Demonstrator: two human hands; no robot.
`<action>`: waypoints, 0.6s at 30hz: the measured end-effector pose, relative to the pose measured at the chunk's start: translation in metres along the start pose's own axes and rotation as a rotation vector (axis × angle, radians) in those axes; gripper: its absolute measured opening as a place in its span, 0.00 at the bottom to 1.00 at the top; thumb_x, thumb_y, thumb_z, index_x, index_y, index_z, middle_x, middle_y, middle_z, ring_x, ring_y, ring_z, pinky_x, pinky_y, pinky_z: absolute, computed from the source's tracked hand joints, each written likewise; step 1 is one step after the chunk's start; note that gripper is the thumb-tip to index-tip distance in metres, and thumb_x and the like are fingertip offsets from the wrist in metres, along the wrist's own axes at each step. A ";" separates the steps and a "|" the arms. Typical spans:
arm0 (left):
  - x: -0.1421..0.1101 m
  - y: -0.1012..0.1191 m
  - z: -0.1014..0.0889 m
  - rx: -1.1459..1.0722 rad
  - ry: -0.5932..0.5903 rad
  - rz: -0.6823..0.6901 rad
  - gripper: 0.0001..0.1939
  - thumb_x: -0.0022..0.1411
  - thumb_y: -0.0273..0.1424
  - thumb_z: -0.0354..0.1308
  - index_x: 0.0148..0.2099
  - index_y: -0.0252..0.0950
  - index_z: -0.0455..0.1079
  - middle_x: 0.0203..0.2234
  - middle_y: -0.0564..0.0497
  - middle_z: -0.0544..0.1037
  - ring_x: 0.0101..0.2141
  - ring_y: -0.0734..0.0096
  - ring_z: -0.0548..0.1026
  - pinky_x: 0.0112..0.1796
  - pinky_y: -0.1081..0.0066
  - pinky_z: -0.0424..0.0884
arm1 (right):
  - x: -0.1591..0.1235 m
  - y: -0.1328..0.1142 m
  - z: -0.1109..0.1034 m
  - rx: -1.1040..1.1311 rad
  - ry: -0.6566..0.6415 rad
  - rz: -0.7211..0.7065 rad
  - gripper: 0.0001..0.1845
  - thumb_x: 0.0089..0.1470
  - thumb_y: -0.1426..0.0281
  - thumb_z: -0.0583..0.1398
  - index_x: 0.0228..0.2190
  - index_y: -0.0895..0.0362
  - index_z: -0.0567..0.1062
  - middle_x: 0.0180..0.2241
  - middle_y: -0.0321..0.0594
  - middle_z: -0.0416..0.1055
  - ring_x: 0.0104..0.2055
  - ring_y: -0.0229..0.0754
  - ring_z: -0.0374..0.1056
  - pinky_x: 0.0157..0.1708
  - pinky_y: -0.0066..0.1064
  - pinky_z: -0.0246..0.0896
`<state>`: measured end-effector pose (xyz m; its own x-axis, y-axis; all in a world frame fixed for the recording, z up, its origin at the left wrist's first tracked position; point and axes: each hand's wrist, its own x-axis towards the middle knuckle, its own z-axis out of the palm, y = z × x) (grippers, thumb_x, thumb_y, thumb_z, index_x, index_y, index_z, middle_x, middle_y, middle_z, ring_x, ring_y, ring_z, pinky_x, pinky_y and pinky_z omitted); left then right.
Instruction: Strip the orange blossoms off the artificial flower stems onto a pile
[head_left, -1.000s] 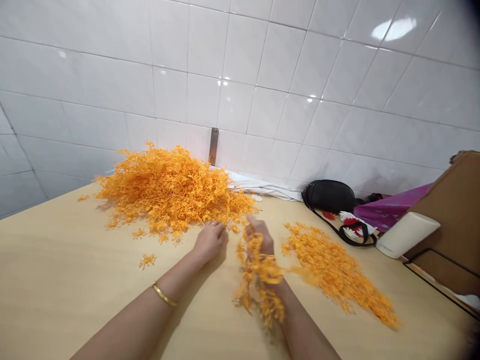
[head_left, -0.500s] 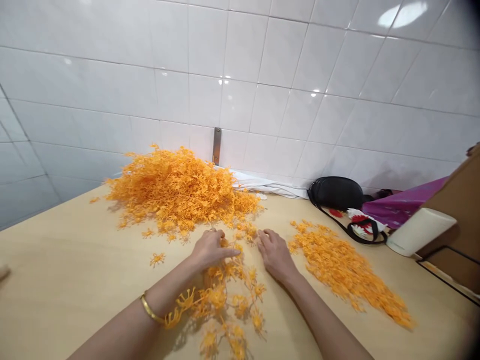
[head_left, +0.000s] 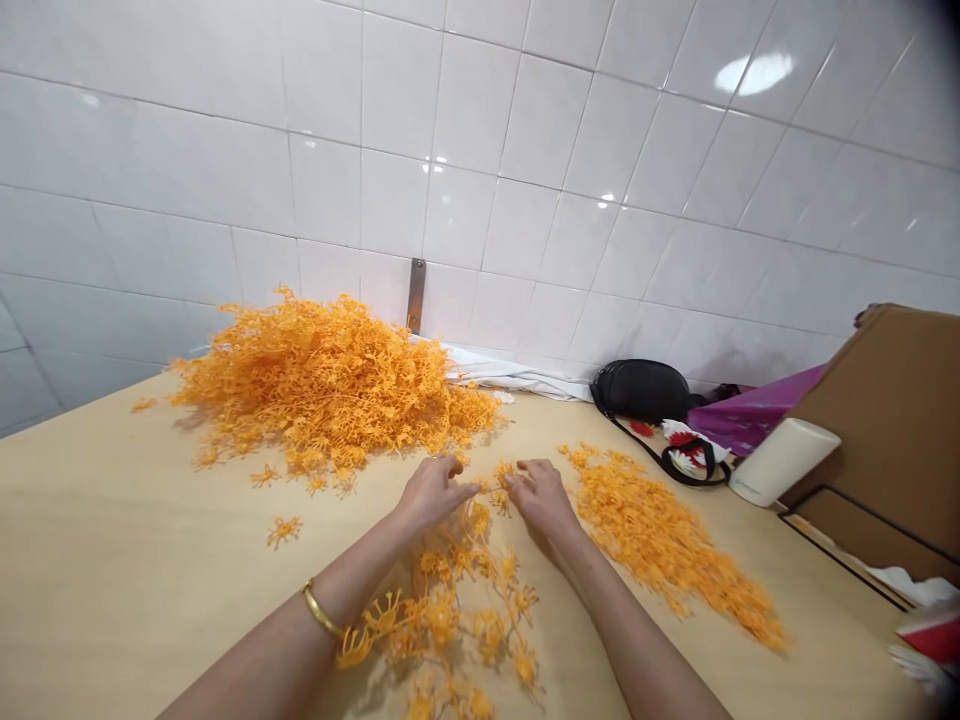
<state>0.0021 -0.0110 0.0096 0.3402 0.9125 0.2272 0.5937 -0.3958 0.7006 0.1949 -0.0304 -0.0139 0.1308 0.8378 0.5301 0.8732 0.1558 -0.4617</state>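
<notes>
A branched orange plastic flower sprig [head_left: 450,610] lies on the pale wooden table [head_left: 112,560] between my forearms. My left hand [head_left: 431,492] and my right hand [head_left: 541,494] meet at its far end, fingertips pinching the small orange pieces there. A large heap of orange plastic sprigs [head_left: 322,385] rises behind my left hand against the wall. To the right of my right hand spreads a flatter pile of small separated orange flowers [head_left: 667,545]. A gold bangle [head_left: 324,612] circles my left wrist.
A black bag [head_left: 641,390] with a strap lies by the white tiled wall, next to purple cloth [head_left: 739,418] and a white cylinder [head_left: 784,460]. A brown cardboard box [head_left: 892,420] stands at the right. Loose single flowers [head_left: 283,528] lie at the left.
The sprig bunch that my right hand held up a second ago now lies flat on the table. Both hands have come together at its far end.
</notes>
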 end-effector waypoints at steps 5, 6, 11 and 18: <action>0.006 0.002 0.015 -0.366 0.074 0.056 0.14 0.47 0.31 0.53 0.39 0.35 0.66 0.36 0.47 0.70 0.38 0.67 0.66 0.38 0.69 0.61 | 0.009 -0.036 0.001 0.403 -0.152 0.027 0.05 0.46 0.68 0.53 0.24 0.57 0.64 0.22 0.33 0.61 0.25 0.36 0.58 0.26 0.28 0.55; 0.007 0.002 0.019 -0.482 0.048 0.059 0.12 0.48 0.31 0.52 0.37 0.34 0.66 0.32 0.49 0.71 0.34 0.70 0.67 0.35 0.71 0.62 | 0.011 -0.043 -0.002 0.505 -0.171 0.011 0.03 0.46 0.69 0.53 0.25 0.56 0.63 0.22 0.32 0.61 0.24 0.35 0.57 0.25 0.27 0.55; 0.010 -0.002 0.025 -0.859 -0.050 -0.032 0.09 0.48 0.34 0.53 0.23 0.33 0.62 0.15 0.57 0.60 0.19 0.80 0.59 0.22 0.77 0.57 | 0.012 -0.051 -0.005 0.933 -0.165 0.088 0.12 0.41 0.71 0.56 0.33 0.55 0.64 0.33 0.37 0.64 0.33 0.37 0.62 0.33 0.30 0.59; 0.005 -0.002 0.018 -1.033 -0.121 -0.127 0.10 0.44 0.35 0.57 0.24 0.33 0.66 0.16 0.56 0.62 0.19 0.81 0.60 0.25 0.76 0.61 | 0.012 -0.021 -0.002 1.162 -0.005 0.386 0.15 0.43 0.63 0.58 0.34 0.56 0.66 0.29 0.37 0.66 0.30 0.38 0.65 0.32 0.32 0.60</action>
<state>0.0162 -0.0073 -0.0024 0.4237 0.9021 0.0821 -0.2621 0.0353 0.9644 0.1788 -0.0246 0.0036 0.2845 0.9338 0.2169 -0.1612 0.2696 -0.9494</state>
